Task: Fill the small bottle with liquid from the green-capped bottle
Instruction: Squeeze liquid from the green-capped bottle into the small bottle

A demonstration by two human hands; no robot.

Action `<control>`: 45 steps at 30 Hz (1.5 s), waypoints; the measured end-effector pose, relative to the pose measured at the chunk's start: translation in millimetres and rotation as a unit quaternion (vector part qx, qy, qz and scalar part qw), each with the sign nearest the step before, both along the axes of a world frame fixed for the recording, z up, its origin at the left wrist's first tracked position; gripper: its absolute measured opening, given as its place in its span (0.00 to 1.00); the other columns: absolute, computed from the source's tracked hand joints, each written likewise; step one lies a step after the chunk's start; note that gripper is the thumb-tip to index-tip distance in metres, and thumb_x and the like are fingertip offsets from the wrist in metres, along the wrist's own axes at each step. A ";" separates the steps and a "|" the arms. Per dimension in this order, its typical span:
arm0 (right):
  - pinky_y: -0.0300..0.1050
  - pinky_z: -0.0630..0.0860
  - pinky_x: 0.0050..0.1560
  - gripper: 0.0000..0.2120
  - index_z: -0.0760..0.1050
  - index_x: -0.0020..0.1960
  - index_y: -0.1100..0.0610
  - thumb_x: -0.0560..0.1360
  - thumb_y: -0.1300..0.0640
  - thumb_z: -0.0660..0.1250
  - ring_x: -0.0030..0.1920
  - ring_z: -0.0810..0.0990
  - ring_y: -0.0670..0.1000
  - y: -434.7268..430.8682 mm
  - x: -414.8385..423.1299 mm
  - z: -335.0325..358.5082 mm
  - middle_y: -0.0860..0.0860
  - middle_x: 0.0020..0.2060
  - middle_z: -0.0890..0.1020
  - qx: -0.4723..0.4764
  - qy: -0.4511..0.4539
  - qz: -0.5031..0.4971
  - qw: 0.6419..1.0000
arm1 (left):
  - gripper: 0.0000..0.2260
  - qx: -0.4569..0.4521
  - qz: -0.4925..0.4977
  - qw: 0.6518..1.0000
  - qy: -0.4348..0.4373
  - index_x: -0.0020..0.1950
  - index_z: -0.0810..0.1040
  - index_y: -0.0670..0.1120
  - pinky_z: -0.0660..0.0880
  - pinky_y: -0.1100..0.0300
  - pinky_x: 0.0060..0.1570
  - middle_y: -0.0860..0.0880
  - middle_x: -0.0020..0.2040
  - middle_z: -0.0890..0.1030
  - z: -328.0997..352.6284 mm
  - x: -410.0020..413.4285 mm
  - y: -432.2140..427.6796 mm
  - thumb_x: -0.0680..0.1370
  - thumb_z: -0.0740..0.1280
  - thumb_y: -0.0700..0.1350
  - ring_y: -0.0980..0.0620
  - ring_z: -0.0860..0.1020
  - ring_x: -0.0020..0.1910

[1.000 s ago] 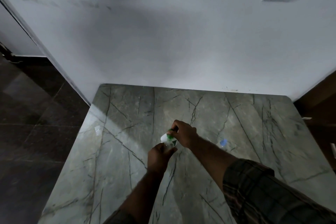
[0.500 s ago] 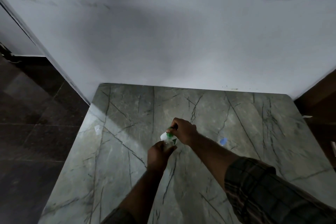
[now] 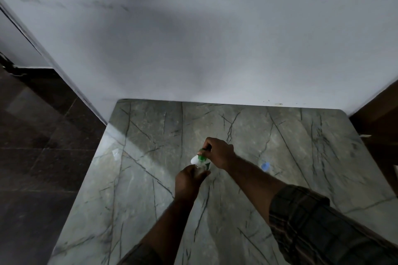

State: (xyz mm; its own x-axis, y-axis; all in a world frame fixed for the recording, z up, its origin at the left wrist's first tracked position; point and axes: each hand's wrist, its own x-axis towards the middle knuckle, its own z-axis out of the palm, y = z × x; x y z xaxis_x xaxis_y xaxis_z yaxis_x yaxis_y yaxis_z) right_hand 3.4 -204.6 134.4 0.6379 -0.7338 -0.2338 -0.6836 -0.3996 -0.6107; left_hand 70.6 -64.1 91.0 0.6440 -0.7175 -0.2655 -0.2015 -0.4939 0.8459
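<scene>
Gripping a white plastic bottle with a green cap, the right hand tips it so that the cap end points down toward a small clear bottle, which is enclosed in the clenched left hand. The two bottles meet just above the middle of the grey-green, dark-veined marble table, and blur hides whether any liquid passes between them. A small blue cap lies on the table toward the right edge, beside the right forearm. A dark plaid sleeve covers the right arm near the front right corner. A pale grey wall stands along the far edge.
</scene>
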 end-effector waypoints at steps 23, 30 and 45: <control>0.50 0.61 0.53 0.13 0.75 0.46 0.50 0.73 0.41 0.69 0.45 0.75 0.47 -4.1 -0.7 -4.2 0.43 0.42 0.79 0.003 0.013 0.010 1.000 | 0.11 0.002 0.013 1.000 0.008 0.44 0.82 0.46 0.71 0.66 0.30 0.49 0.35 0.82 -2.9 -3.2 -2.5 0.70 0.76 0.53 0.56 0.76 0.31; 0.51 0.62 0.53 0.12 0.71 0.42 0.48 0.73 0.41 0.69 0.43 0.75 0.47 -2.6 0.4 -6.9 0.43 0.38 0.77 0.000 0.023 0.009 1.000 | 0.10 0.013 -0.004 1.000 -0.021 0.42 0.80 0.49 0.68 0.69 0.28 0.53 0.31 0.79 -2.0 -1.8 -2.0 0.71 0.76 0.53 0.59 0.74 0.28; 0.49 0.59 0.50 0.13 0.70 0.41 0.47 0.72 0.40 0.69 0.43 0.75 0.47 -5.1 0.9 -13.6 0.42 0.38 0.78 -0.005 0.033 0.016 0.999 | 0.08 0.003 0.011 1.000 0.009 0.42 0.81 0.52 0.69 0.72 0.27 0.54 0.31 0.80 -11.1 -4.0 -0.6 0.70 0.76 0.53 0.64 0.76 0.29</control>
State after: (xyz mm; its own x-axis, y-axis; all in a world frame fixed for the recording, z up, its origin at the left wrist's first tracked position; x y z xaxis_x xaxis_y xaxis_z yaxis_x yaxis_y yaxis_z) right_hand 4.3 -209.7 120.8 0.6446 -0.7156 -0.2690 -0.7087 -0.4274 -0.5612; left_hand 66.6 -64.7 79.9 0.6549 -0.7017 -0.2807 -0.1755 -0.5024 0.8466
